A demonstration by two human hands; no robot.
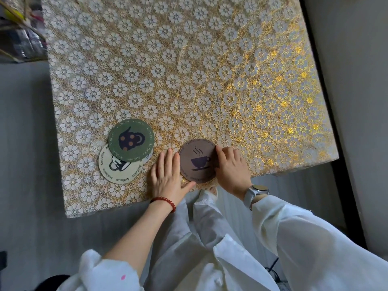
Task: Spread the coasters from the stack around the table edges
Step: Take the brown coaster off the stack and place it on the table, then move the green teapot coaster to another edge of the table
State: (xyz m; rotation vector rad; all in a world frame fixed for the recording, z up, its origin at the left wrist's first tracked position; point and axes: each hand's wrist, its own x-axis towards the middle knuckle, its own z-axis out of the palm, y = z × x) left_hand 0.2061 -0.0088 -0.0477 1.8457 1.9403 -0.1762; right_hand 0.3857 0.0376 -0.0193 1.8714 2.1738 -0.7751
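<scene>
Green coaster (pixel 131 140): lying on the cream coaster (pixel 119 168), overlapping it, near the table (pixel 189 59) front-left edge; likely the remaining stack.
Left hand (pixel 167 175): resting flat and open, fingers touching the brown coaster (pixel 198 160), seemingly steadying it.
Right hand (pixel 230 164): curling fingertips onto that coaster's right rim, probably positioning it at the front edge.
</scene>
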